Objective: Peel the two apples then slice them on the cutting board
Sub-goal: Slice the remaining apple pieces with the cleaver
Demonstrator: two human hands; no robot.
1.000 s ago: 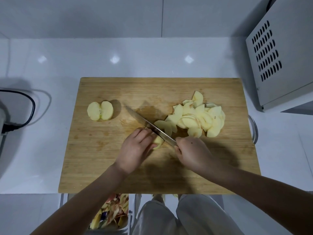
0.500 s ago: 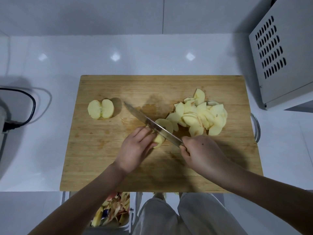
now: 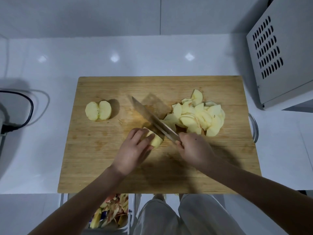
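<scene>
A wooden cutting board (image 3: 101, 167) lies on the white counter. My left hand (image 3: 133, 150) holds a peeled apple piece (image 3: 156, 140) down near the board's middle. My right hand (image 3: 194, 150) grips the handle of a knife (image 3: 152, 118), whose blade runs up and to the left, right against the piece's right side. A pile of apple slices (image 3: 198, 117) sits at the right of the board. A peeled apple half (image 3: 98, 110) lies cut side up at the left.
A grey vented appliance (image 3: 284, 53) stands at the right back. A black cable (image 3: 20, 112) loops at the left edge. A bin with apple peels (image 3: 111, 212) sits below the counter's front edge. A metal ring (image 3: 254, 128) shows past the board's right side.
The knife blade has lifted and moved left onto the apple piece after the last cut. A fresh slice has joined the pile. My left hand shifted back slightly on the piece.
</scene>
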